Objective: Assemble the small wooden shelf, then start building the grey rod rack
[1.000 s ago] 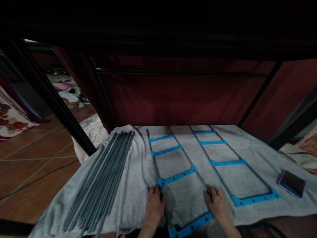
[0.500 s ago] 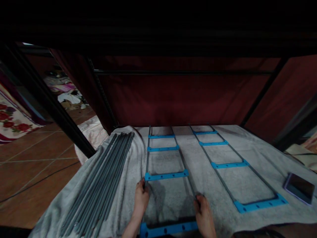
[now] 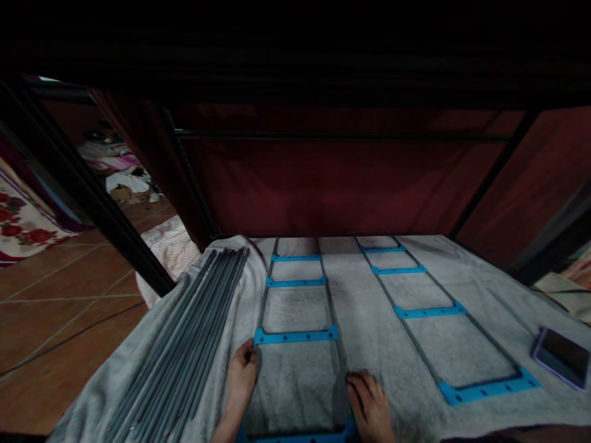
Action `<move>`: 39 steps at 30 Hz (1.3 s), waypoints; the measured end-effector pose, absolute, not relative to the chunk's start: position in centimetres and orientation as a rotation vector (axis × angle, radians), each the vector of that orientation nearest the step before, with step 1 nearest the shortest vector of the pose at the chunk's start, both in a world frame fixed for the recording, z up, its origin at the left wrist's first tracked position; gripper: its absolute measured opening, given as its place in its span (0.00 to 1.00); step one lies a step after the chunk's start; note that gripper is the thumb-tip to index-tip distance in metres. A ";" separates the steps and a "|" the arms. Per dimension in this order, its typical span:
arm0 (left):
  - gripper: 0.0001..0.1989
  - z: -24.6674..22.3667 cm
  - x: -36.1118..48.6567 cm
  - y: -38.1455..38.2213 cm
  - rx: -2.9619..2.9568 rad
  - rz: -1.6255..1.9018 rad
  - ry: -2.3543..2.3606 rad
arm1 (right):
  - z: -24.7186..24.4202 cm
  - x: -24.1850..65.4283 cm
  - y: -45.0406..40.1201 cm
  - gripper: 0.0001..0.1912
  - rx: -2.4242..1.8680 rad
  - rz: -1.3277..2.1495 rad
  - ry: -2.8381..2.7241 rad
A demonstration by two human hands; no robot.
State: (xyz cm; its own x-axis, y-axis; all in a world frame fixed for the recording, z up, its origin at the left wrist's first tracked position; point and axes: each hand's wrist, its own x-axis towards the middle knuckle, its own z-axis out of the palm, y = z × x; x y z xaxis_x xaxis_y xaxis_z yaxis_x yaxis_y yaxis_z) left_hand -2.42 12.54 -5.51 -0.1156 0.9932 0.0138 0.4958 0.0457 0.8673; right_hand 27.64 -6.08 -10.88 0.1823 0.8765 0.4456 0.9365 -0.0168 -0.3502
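Note:
A ladder-shaped frame of thin grey tubes and blue plastic crosspieces lies in front of me on a grey blanket. My left hand has its fingers closed on the left tube, just below a crosspiece. On the other side, my right hand has bent fingers around the right tube, above the nearest crosspiece, which the picture's lower edge cuts off. Untouched, a second such frame rests to the right.
Left of the frames lies a bundle of several loose grey tubes. A phone is at the right edge. Dark posts and a red cloth enclose the space. A cable crosses the tiled floor.
Both hands have moved left and slightly nearer to me, and the held frame's near end has shifted the same way. The second frame still lies on the blanket.

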 end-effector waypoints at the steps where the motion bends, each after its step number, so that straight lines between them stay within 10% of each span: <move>1: 0.21 -5.4 -2.7 12.7 1.489 0.995 1.687 | -10.9 28.0 -6.1 0.15 -1.897 -0.161 -1.728; 39: 0.22 -5.2 -6.4 8.2 1.899 0.825 1.812 | -8.1 27.1 -6.7 0.26 -2.244 -0.266 -1.798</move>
